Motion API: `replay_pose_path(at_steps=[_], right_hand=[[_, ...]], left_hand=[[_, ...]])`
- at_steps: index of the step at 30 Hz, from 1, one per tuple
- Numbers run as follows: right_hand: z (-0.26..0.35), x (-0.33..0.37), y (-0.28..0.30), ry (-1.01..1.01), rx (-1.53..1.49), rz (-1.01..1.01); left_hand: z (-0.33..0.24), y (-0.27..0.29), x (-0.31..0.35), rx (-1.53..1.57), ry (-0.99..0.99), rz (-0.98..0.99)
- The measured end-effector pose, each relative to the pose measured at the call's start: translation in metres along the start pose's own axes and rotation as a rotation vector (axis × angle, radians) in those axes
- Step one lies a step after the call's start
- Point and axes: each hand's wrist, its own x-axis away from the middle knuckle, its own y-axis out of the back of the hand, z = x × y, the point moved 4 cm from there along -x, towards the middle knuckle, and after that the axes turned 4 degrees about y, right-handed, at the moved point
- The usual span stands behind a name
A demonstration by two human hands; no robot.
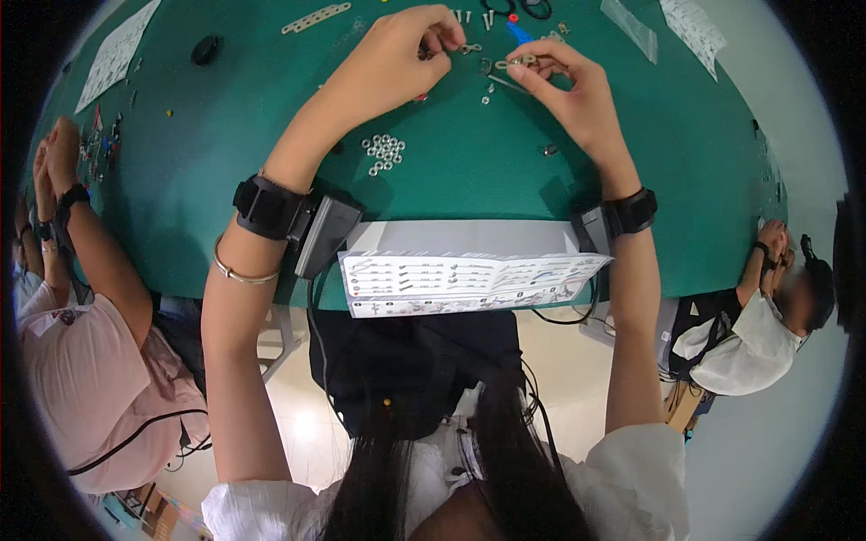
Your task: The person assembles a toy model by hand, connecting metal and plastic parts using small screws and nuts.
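My right hand [575, 90] pinches a small perforated metal strip [517, 63] between thumb and fingers above the green table. To its left, my left hand [408, 43] is closed, its fingers curled. Whatever lies within them is mostly hidden. A short metal link [471, 48] shows right at the left fingertips; whether they grip it I cannot tell. Between the hands a blue piece [519, 33] and several screws [488, 18] lie at the far side. Small nuts [485, 100] sit just below the right fingertips.
A cluster of nuts [384, 151] lies nearer me on the green table [469, 185]. A long perforated strip [316, 18] is at the far left. A printed instruction sheet [478, 284] stands along the front edge. Other people [99, 361] sit at both sides.
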Motion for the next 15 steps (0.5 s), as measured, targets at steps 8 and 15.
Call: replay_pose_path(at_steps=[8, 15], right_hand=[[-0.001, 0.000, 0.003, 0.030, -0.002, -0.010], [0.000, 0.000, 0.001, 0.067, -0.002, 0.001]], left_hand=[[-0.019, 0.001, 0.001, 0.245, 0.150, 0.035], [-0.027, 0.005, 0.003, 0.124, 0.095, 0.037]])
